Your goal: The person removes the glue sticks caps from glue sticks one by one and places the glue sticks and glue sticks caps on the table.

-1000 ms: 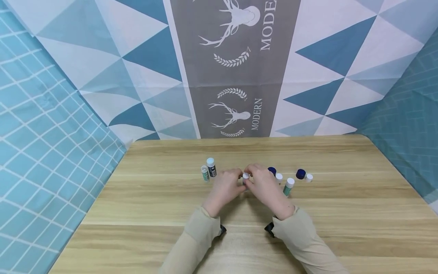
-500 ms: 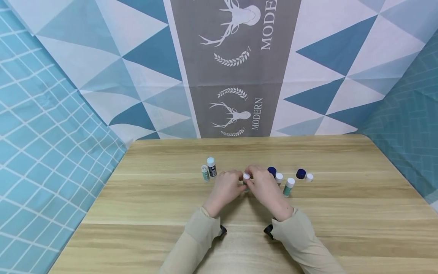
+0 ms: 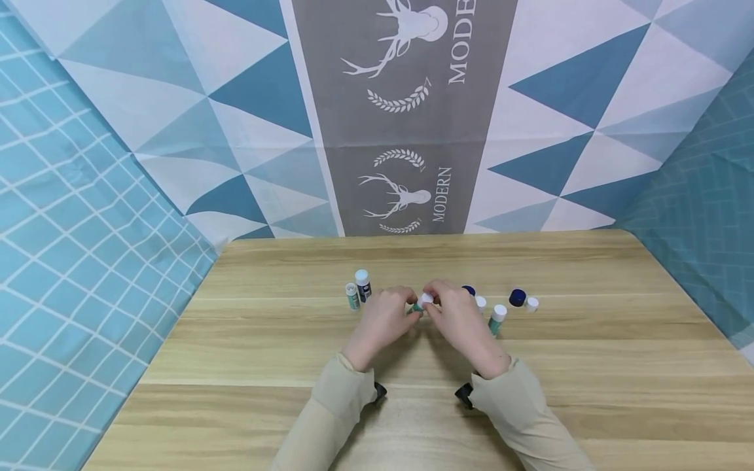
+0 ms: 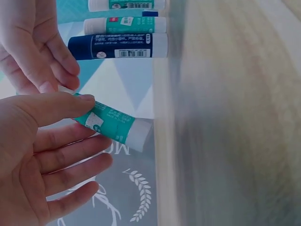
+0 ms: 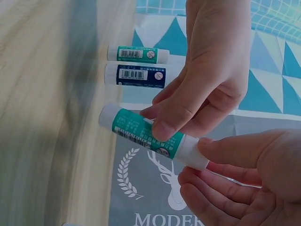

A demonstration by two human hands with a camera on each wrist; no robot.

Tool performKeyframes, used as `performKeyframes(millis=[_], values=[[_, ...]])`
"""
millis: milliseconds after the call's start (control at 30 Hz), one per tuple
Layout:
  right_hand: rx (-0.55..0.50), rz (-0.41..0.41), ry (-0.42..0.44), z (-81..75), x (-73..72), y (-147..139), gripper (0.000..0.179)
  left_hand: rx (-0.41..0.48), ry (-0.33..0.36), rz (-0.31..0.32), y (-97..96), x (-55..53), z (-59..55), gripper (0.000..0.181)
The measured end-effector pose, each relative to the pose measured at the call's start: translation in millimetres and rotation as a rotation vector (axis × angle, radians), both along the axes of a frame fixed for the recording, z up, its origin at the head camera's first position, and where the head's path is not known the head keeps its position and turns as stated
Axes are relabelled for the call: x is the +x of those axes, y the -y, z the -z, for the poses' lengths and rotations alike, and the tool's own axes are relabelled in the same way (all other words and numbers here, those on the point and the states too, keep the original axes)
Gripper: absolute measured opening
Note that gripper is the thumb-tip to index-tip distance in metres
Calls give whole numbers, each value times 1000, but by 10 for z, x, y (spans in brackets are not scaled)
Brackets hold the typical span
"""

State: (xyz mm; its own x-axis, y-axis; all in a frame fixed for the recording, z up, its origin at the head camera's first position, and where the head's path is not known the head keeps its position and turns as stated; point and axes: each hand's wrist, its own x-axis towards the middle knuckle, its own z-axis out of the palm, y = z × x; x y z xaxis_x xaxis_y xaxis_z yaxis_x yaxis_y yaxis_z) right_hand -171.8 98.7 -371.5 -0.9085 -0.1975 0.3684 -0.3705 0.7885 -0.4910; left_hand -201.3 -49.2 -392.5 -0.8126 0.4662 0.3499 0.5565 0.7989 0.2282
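Observation:
Between both hands, above the table, a green glue stick (image 5: pixel 141 131) is held at a tilt. My left hand (image 3: pixel 383 317) grips its green body with thumb and fingers. At the other end, my right hand (image 3: pixel 462 320) pinches the white cap (image 5: pixel 193 153), which sits on the stick. The left wrist view shows the white base (image 4: pixel 138 134) pointing away from the hands. Left of the hands stand a small green glue stick (image 3: pixel 353 298) and a navy glue stick (image 3: pixel 364 288) with a white top.
Right of the hands stand a green glue stick (image 3: pixel 497 322), a smaller white-topped one (image 3: pixel 480 303) and a blue-capped one (image 3: pixel 468 290), partly hidden. A blue cap (image 3: pixel 517 297) and a small white cap (image 3: pixel 533 303) lie farther right on the wooden table (image 3: pixel 589 392).
The glue stick has gone from nearly upright to tilted, its white cap leaning toward the right hand. Both hands have stayed almost in place.

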Motion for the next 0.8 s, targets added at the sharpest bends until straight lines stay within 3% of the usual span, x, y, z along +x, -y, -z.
performKeyframes(millis=[200,533,800], values=[[-60,-26,19,-59,4,-44,16,28,15,17,27,5,-68,16],[-220,-77,147,-162,1,-173,20,101,-5,83,95,7,-204,15],[-217,-84,160,-219,10,-197,21,87,-124,123,125,36,-291,16]])
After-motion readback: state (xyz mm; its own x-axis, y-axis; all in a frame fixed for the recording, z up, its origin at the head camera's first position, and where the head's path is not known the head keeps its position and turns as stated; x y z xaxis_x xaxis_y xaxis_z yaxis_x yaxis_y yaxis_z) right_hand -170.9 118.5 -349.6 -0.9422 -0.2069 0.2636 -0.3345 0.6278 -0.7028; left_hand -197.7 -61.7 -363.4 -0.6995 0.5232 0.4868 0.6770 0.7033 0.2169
